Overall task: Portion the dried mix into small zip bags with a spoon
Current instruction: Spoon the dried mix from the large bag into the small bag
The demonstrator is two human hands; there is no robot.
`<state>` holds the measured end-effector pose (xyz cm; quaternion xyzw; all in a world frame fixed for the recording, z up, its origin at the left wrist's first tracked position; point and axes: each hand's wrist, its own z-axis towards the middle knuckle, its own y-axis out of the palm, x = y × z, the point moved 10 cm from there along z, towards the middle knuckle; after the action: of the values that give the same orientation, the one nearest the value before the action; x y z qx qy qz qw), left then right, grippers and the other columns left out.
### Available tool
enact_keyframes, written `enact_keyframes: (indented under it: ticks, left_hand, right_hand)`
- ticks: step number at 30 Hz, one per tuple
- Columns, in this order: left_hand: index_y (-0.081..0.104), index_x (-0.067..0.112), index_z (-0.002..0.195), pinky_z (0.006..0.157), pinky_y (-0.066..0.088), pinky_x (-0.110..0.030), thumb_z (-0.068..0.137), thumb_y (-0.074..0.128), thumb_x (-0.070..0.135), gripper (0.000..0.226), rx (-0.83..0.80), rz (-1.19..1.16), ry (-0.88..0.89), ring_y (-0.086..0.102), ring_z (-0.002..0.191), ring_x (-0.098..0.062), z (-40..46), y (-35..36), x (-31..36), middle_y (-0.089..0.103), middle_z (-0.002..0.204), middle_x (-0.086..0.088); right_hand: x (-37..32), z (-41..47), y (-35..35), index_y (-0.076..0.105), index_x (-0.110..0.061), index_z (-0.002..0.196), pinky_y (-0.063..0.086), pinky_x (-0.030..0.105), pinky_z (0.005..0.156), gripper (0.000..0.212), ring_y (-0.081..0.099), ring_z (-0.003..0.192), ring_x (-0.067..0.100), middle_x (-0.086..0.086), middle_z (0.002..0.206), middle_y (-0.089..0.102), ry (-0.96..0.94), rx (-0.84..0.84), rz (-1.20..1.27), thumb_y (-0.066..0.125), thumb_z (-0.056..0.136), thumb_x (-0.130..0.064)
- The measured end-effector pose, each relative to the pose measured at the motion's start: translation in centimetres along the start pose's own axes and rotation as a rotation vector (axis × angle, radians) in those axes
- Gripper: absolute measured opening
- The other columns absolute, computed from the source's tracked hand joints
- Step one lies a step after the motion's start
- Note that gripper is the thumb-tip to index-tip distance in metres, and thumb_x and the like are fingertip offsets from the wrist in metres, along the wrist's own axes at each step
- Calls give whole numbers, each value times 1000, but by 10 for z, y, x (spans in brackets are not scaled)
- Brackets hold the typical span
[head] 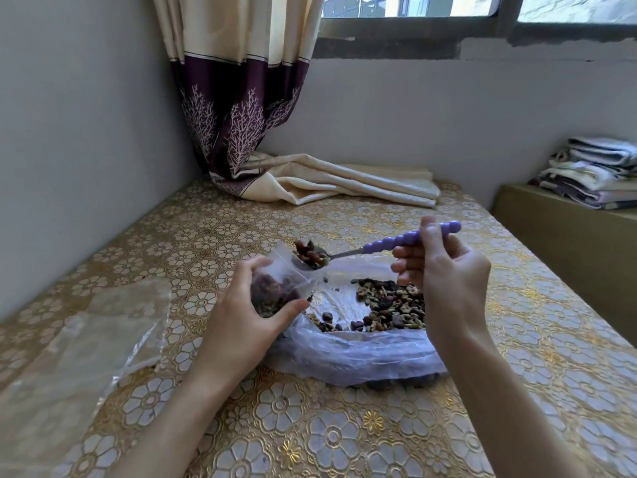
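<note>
My left hand [241,312] grips a small clear zip bag [275,288] that is partly filled with dried mix and held with its mouth open, tilted up to the right. My right hand [444,267] holds a spoon [379,246] by its purple beaded handle. The metal bowl of the spoon is heaped with mix and sits right at the bag's mouth. Below lies a large clear plastic bag [355,357], spread open on the table, with a loose pile of dried mix [393,305] inside it.
A stack of empty clear bags [86,339] lies at the left on the gold floral tablecloth [310,426]. A cream and purple curtain [310,181] trails over the far end of the table. Folded cloths [593,170] sit on a ledge at the right.
</note>
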<state>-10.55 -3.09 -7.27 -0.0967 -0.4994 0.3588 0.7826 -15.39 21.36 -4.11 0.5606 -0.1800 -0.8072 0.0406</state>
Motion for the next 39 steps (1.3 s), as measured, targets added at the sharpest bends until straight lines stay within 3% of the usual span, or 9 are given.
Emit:
enact_keyframes:
  ticks: [4, 9, 16, 22, 26, 29, 33, 37, 39]
  left_hand:
    - [32, 47, 113, 64, 37, 4, 51, 64, 68, 72, 10, -32, 7, 45, 83, 19, 1, -1, 0, 44, 96, 36]
    - [34, 57, 106, 69, 34, 7, 52, 66, 67, 64, 15, -50, 7, 46, 85, 27, 1, -3, 0, 49, 95, 36]
    - [36, 43, 113, 65, 35, 7, 51, 66, 65, 72, 51, -70, -6, 49, 83, 22, 0, -6, -1, 51, 94, 30]
    - [47, 30, 111, 64, 40, 2, 59, 68, 55, 61, 89, -130, 3, 54, 83, 20, 0, -9, -1, 59, 89, 23]
    - [49, 29, 109, 64, 39, 3, 62, 68, 52, 56, 151, -168, -1, 54, 80, 22, -1, -18, -2, 60, 88, 22]
    - [51, 25, 107, 63, 42, 0, 62, 67, 54, 55, 180, -187, -22, 55, 78, 19, -1, -23, -3, 60, 88, 19]
    - [51, 25, 98, 59, 44, -3, 64, 65, 59, 50, 276, -263, -49, 56, 74, 15, -1, -39, -1, 57, 85, 13]
    - [53, 19, 99, 55, 56, -39, 59, 66, 64, 62, 318, -444, -137, 64, 77, -20, -2, -47, -13, 59, 84, 6]
    - [54, 25, 98, 62, 56, -43, 60, 65, 62, 54, 270, -454, -134, 64, 80, -22, -1, -42, -13, 62, 86, 6]
  right_hand:
    - [-6, -13, 19, 62, -3, 76, 47, 18, 42, 30, 60, 46, 14, 8, 61, 68, -35, -98, 4, 52, 94, -25]
    - [-17, -27, 43, 60, 0, 79, 50, 21, 46, 28, 61, 50, 16, 5, 64, 70, -101, -253, -5, 49, 95, -20]
    - [-25, -35, 56, 60, -4, 82, 51, 22, 49, 25, 63, 54, 15, -2, 65, 70, -165, -393, -15, 47, 85, -25]
    - [-29, -35, 55, 57, -3, 94, 54, 28, 57, 25, 64, 63, 18, 2, 77, 72, -220, -459, 17, 44, 89, -23]
    - [-28, -34, 54, 56, -6, 97, 53, 27, 62, 29, 66, 70, 17, 0, 84, 73, -203, -486, 62, 47, 89, -32]
    - [-22, -26, 46, 58, -8, 98, 53, 25, 61, 30, 67, 71, 17, 3, 83, 72, -95, -437, 188, 50, 86, -34]
    - [-11, -12, 17, 63, -11, 91, 53, 22, 59, 26, 67, 67, 16, 5, 76, 71, 11, -244, 297, 49, 86, -32]
    - [-4, -3, -11, 62, -10, 83, 50, 20, 52, 25, 62, 56, 13, 2, 65, 68, -3, -88, 100, 48, 95, -26]
    - [-4, -1, -18, 61, -9, 78, 47, 20, 47, 26, 59, 50, 12, 2, 58, 65, -55, -51, -71, 49, 96, -23]
